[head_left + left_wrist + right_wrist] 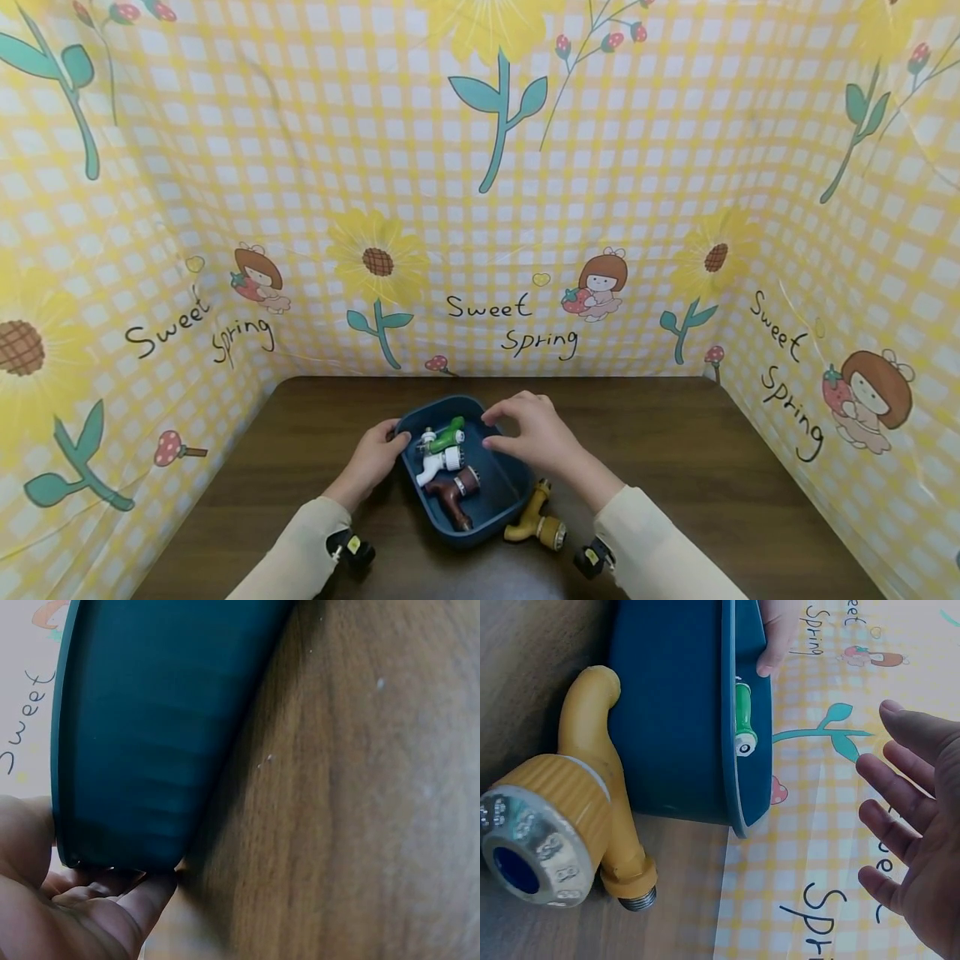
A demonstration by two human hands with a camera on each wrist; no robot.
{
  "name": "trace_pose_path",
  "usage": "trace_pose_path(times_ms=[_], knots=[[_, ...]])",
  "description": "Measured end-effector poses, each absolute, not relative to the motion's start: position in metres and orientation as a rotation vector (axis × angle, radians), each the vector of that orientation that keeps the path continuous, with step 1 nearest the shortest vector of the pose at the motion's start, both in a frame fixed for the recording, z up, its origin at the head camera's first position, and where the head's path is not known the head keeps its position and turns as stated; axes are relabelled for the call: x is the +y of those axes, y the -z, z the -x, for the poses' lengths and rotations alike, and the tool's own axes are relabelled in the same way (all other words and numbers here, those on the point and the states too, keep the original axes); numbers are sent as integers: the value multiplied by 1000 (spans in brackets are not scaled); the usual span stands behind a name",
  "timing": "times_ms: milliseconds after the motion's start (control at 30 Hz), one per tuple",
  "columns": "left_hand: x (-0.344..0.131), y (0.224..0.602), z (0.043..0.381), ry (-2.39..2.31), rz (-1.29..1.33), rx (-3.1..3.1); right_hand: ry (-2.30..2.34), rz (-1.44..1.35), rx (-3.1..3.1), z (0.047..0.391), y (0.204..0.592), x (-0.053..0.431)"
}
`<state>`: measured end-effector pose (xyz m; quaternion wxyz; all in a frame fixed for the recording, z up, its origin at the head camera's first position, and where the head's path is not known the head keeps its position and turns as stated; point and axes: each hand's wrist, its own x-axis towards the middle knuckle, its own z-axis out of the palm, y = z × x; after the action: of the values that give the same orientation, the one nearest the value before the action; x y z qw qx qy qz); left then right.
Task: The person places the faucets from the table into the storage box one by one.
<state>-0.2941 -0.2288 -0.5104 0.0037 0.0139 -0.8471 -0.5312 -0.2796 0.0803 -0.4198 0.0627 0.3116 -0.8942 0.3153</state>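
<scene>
A dark blue plastic bin (495, 487) stands on the table with three taps inside: a green tap (447, 435), a white tap (441, 463) and a brown tap (454, 497). My left hand (378, 457) grips the bin at its far left corner, thumb over the rim and fingers against the outer wall. Over the bin's right side hovers my right hand (534, 429), fingers spread and holding nothing. A yellow tap (592, 780) lies on the table, close against the bin's near right outer wall.
The brown wooden table (675, 467) is bordered at the back and sides by a yellow checked cloth (480, 233) printed with flowers and lettering. Each wrist wears a small black camera, one at the left sleeve (311, 533) and one at the right sleeve (652, 533).
</scene>
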Motion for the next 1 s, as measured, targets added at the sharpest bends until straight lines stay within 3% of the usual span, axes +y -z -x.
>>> trace_pose_path(times_ms=[1000], knots=[[-229, 510, 294, 1666, -34, -2648, -1027, -909, -2636, 253, 427, 111]])
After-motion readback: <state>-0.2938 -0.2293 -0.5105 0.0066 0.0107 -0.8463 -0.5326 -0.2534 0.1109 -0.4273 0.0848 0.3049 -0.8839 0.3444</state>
